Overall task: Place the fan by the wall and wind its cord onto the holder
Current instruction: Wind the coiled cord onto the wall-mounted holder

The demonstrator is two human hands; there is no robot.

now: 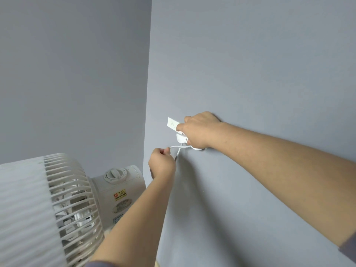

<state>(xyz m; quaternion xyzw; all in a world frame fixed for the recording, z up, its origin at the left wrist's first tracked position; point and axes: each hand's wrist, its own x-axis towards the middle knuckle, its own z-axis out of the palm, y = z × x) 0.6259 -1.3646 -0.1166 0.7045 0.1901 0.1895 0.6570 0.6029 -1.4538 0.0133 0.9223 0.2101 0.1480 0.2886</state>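
The white fan (57,199) stands at the lower left in the corner of the grey walls, its grille toward me and its dial on the motor housing. A white cord holder (181,139) is fixed to the right wall below a white plate (172,124). My right hand (200,130) grips the holder, its fingers curled round it. Just below and to the left, my left hand (161,162) pinches the thin white cord (178,148), which runs up to the holder.
The grey wall (250,74) on the right meets another grey wall (77,74) in a corner behind the fan. A strip of pale floor shows at the bottom edge.
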